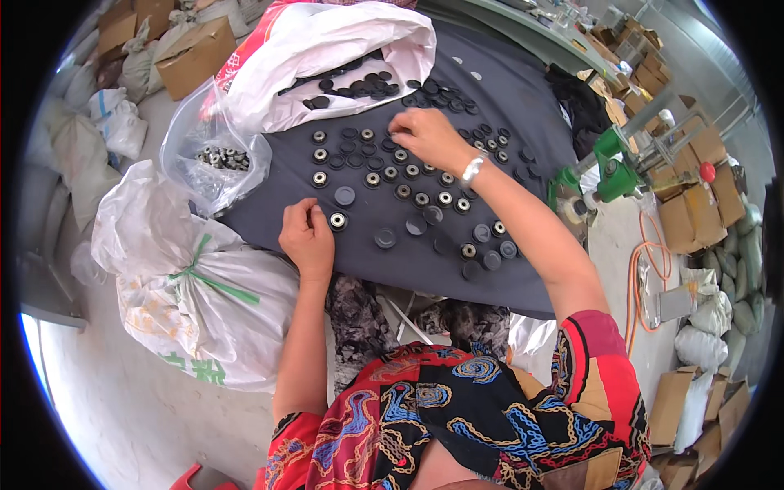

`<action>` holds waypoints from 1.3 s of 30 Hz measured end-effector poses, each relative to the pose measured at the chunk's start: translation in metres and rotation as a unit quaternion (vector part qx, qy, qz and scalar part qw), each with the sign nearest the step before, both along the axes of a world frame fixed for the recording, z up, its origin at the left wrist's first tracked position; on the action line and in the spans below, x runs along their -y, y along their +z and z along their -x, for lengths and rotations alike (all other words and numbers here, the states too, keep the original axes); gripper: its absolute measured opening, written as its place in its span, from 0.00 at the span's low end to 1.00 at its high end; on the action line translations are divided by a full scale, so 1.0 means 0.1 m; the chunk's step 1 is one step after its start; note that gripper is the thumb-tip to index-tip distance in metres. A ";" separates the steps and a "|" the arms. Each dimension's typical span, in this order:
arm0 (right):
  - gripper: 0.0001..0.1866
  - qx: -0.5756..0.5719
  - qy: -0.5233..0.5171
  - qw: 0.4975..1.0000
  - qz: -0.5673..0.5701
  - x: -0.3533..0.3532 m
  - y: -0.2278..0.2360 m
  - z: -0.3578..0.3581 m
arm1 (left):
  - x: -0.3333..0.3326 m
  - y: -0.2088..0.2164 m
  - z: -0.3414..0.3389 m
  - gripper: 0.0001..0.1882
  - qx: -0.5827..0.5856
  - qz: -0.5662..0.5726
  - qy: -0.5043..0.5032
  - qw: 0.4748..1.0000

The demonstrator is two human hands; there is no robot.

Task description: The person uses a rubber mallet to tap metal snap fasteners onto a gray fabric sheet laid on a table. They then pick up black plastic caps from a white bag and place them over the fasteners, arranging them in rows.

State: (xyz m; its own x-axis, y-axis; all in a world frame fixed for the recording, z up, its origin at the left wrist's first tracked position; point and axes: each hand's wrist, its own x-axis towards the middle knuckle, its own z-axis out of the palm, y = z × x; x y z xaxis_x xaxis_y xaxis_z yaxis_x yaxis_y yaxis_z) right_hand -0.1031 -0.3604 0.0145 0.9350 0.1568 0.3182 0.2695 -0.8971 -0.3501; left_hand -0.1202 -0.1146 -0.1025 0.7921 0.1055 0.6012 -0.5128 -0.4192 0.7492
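Metal-centred black discs lie before the open white sack, its depths hidden. The right hand, nearer it, and left hand, farther, curl their fingers; any hold I cannot tell.

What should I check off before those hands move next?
1. Clear plastic bag open, small silvery metal parts visible: ok.
2. Red-and-white sack open, flat black discs visible: ok.
3. Every round black piece on the dark grey cloth showing a silvery metal centre: not ok; many show none.
4. Right hand gripping something: cannot tell; its grasp is hidden.
5. Left hand empty: cannot tell; it is curled.
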 end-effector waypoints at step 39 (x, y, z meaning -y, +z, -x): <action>0.23 0.182 -0.026 0.980 0.080 -0.18 -0.70 -2.56 | -0.03 0.01 -0.01 0.07 0.027 -0.022 -0.015 0.999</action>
